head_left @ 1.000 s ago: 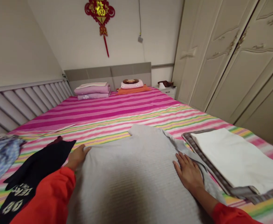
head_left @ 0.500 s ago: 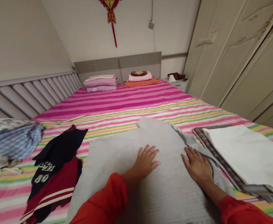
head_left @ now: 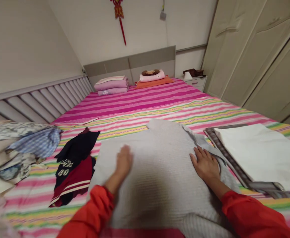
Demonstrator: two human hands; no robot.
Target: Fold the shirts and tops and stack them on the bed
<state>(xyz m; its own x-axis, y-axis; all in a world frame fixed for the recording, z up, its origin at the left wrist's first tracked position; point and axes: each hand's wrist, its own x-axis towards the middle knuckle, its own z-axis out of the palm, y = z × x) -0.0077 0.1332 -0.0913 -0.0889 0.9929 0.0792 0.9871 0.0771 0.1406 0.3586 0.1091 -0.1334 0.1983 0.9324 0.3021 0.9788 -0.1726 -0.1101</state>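
A light grey knit top (head_left: 160, 158) lies spread on the striped bed, its ribbed hem bunched near me. My right hand (head_left: 205, 163) rests flat on the top's right side, fingers apart, by a folded-over sleeve. Over the left part of the same top is my left hand (head_left: 124, 162). It is blurred by motion, its fingers stretched forward and holding nothing; whether it touches the cloth I cannot tell.
Folded white cloth (head_left: 261, 155) lies on grey checked cloth (head_left: 215, 145) to the right. At left are a navy and maroon garment (head_left: 73, 165) and a pile with blue checked cloth (head_left: 39, 142). Folded bedding (head_left: 112, 85) sits by the headboard (head_left: 152, 61). A wardrobe (head_left: 249, 66) stands right.
My left hand has slid left across the grey top. My right hand stays at the right side of it. The view has shifted slightly, showing more of the pile at left.
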